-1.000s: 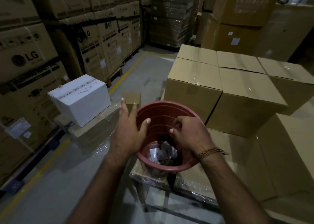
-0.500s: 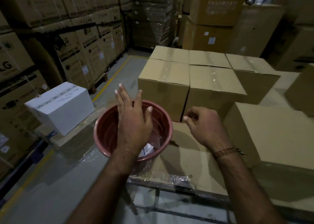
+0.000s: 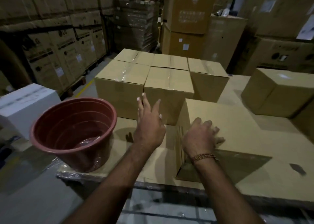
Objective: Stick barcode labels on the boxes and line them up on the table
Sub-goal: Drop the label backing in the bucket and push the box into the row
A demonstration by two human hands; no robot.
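A plain brown box stands nearest me on the cardboard-covered table. My right hand rests on its top near corner, fingers spread; whether a label lies under them is hidden. My left hand hovers open in the air just left of that box, fingers straight, holding nothing. Behind it, several taped brown boxes stand packed together in rows. Another brown box sits apart at the right. A red plastic bucket stands at the table's left corner.
A white carton sits on a low stack left of the table. Tall stacks of LG cartons line the left aisle, and more large cartons rise behind the table. Grey floor with a yellow line runs along the left.
Both hands have left the bucket and moved right. My right hand has come down onto the nearest box's top. The view has swung right, so the bucket now sits at the left.
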